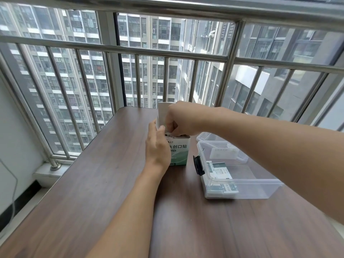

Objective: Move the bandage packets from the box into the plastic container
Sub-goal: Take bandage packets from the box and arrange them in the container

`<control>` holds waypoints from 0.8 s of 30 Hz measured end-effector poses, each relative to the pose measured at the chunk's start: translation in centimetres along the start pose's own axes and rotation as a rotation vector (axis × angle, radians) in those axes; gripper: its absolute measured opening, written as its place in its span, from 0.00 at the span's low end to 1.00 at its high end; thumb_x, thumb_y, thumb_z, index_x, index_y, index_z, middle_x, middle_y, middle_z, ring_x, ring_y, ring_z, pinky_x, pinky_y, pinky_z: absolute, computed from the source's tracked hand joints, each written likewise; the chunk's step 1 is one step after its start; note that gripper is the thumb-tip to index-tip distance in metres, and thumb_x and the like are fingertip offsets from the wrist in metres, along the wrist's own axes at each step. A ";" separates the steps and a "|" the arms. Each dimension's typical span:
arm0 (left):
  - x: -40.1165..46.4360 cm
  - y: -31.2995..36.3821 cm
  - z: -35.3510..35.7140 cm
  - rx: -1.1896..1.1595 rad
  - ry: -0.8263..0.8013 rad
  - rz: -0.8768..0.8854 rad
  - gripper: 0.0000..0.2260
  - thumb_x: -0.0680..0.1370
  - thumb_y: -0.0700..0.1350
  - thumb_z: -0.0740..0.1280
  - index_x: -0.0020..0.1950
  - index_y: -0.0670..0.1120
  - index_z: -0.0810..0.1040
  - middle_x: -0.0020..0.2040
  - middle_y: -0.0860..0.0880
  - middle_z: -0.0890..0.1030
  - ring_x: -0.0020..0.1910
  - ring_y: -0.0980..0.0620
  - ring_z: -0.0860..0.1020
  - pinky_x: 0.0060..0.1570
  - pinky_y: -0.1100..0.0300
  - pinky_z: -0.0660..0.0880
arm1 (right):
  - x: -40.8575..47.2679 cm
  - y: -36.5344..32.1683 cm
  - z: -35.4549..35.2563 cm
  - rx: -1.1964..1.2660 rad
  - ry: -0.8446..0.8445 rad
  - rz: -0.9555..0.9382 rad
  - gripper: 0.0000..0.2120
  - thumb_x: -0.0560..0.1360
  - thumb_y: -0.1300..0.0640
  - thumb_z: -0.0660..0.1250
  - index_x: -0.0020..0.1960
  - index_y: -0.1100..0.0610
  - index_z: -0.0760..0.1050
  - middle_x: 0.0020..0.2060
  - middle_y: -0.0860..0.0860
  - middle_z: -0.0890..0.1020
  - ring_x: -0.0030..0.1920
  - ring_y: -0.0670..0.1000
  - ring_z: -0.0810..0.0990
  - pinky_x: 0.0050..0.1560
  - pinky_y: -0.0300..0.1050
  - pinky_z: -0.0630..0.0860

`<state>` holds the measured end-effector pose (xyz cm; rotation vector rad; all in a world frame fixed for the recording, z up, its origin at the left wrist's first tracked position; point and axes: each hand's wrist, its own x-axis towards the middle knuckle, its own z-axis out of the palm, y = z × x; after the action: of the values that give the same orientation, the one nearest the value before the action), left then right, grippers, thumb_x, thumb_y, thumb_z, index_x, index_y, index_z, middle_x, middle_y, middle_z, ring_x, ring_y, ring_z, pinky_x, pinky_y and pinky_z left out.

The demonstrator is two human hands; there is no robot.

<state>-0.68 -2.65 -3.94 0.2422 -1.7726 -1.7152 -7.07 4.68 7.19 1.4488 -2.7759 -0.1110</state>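
Balcony setup: steel railing (167, 53) and glazing behind, high-rise blocks outside. Dark wood-grain table (93, 183) carries everything.

Box (179, 151), white and green with printed characters, stands upright near the table's middle, top flap (163, 113) open and pointing up. Left hand (157, 146) wraps the box's left side, thumb up by the flap, gripping it steady. Right hand (183, 118) comes in from the right over the open top, fingers (172, 126) curled down into the opening, pinched narrow; cannot tell whether they hold a packet, since the tips are hidden inside the box.

Plastic container (242, 187), clear, open, sits just right of the box, black latch (198, 165) on its near-left end. Several bandage packets (221, 170) already lie inside at its left end, white and dark green. Clear lid (208, 136) lies behind the container, partly hidden by the right forearm.
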 end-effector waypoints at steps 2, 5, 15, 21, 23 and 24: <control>0.0 0.1 0.0 -0.009 -0.004 -0.009 0.10 0.86 0.40 0.53 0.60 0.55 0.66 0.48 0.68 0.69 0.41 0.86 0.68 0.40 0.84 0.62 | 0.1 0.2 0.0 -0.015 0.010 0.007 0.09 0.72 0.64 0.69 0.36 0.54 0.82 0.31 0.49 0.80 0.32 0.53 0.77 0.36 0.45 0.79; -0.1 0.2 0.0 -0.017 -0.018 -0.014 0.11 0.86 0.39 0.53 0.58 0.55 0.69 0.48 0.68 0.70 0.41 0.85 0.69 0.40 0.84 0.62 | 0.0 0.7 -0.1 0.003 0.052 0.008 0.06 0.73 0.65 0.68 0.40 0.61 0.83 0.33 0.55 0.81 0.32 0.53 0.73 0.35 0.46 0.77; 0.2 0.2 -0.2 0.017 0.059 -0.017 0.13 0.78 0.50 0.56 0.60 0.56 0.73 0.49 0.56 0.82 0.48 0.60 0.80 0.45 0.62 0.73 | -0.8 1.7 -1.1 0.100 0.121 0.020 0.04 0.76 0.62 0.68 0.44 0.63 0.79 0.36 0.52 0.78 0.33 0.50 0.73 0.32 0.40 0.70; 0.3 0.3 -0.4 0.121 0.111 0.117 0.27 0.77 0.43 0.68 0.73 0.60 0.65 0.66 0.54 0.75 0.66 0.54 0.75 0.62 0.58 0.75 | -2.1 2.8 -1.8 0.364 0.075 0.088 0.04 0.81 0.63 0.64 0.49 0.64 0.75 0.41 0.58 0.82 0.31 0.49 0.86 0.29 0.45 0.83; 0.2 0.6 -0.5 0.175 0.134 0.195 0.29 0.78 0.43 0.69 0.74 0.61 0.63 0.69 0.54 0.71 0.70 0.55 0.70 0.63 0.63 0.69 | -2.7 2.9 -2.4 0.390 0.105 0.090 0.04 0.81 0.63 0.64 0.49 0.64 0.75 0.41 0.58 0.83 0.32 0.49 0.86 0.32 0.50 0.85; 0.2 0.8 -0.6 0.196 0.138 0.232 0.26 0.79 0.44 0.70 0.74 0.59 0.65 0.71 0.53 0.69 0.72 0.54 0.69 0.66 0.62 0.68 | -3.0 2.9 -2.7 0.398 0.120 0.086 0.04 0.81 0.62 0.65 0.49 0.63 0.75 0.41 0.57 0.84 0.32 0.49 0.86 0.33 0.50 0.85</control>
<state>-0.32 -3.13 -3.18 0.2234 -1.7900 -1.3334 -7.64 8.59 10.17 1.3389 -2.8640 0.5388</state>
